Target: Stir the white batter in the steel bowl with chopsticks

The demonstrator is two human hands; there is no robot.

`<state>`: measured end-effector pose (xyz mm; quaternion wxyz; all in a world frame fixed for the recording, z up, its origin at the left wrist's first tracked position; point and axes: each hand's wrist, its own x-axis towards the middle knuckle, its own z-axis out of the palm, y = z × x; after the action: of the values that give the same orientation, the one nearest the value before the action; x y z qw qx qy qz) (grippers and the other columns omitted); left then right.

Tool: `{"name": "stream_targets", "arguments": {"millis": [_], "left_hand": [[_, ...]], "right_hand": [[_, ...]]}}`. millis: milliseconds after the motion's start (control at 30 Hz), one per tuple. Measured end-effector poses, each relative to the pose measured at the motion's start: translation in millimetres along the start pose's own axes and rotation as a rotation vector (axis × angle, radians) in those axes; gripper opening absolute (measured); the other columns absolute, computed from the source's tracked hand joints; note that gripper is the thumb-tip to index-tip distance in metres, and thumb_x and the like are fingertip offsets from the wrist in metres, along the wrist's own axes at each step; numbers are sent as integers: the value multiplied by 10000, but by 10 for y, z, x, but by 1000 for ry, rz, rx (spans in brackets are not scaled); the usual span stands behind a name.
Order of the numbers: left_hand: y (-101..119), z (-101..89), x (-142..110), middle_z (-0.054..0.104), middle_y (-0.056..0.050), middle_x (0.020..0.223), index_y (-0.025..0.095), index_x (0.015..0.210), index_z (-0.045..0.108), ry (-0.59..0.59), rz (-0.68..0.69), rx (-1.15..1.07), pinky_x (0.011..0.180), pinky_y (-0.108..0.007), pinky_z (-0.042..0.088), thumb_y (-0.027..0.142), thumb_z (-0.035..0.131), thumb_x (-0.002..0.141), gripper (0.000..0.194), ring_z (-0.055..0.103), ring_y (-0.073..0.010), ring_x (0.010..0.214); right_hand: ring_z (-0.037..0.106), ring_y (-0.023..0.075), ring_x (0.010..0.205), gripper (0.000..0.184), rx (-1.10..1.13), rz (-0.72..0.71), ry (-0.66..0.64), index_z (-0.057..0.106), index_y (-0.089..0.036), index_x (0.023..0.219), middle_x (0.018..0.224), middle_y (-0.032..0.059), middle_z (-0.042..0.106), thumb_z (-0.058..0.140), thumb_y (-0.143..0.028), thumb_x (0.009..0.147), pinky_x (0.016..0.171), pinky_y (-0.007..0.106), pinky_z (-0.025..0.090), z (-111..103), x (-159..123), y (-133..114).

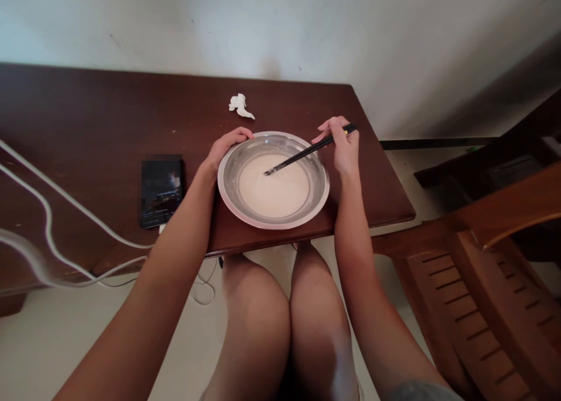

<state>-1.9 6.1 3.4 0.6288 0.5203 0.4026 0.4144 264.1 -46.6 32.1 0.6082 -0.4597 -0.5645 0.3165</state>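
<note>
A wide, shallow metal basin (228, 185) holds a pale, milky batter-like liquid (280, 193) and sits at the table's front edge. My left hand (228, 144) grips the basin's left side, its fingers curled along the far rim. In my right hand (344, 141), to the right of the basin, is a pair of black chopsticks (309, 150) held close together. Their tips, coated with some white, slant down to the liquid's surface near the middle; whether they dip in cannot be made out.
On the dark wooden table (87, 114) lie a crumpled white tissue (240, 105) behind the basin and a phone (161, 190) to the left. White cables (48, 208) cross the table's left side. A wooden slatted chair (464, 296) stands at the right, and a wall (280, 27) backs the table.
</note>
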Motion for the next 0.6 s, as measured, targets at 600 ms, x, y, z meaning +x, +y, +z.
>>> {"name": "stream_targets", "arguments": {"millis": [600], "left_hand": [[18,15,1,599,3,736,166,776,614,-12,-6,2,662,-218,442,188,519,759,100,545,-101,656]], "right_hand": [[566,96,494,455,2,-5,-133,635,-236,810,567,-37,636,486,-667,823,515,257,439,12,2,40]]}}
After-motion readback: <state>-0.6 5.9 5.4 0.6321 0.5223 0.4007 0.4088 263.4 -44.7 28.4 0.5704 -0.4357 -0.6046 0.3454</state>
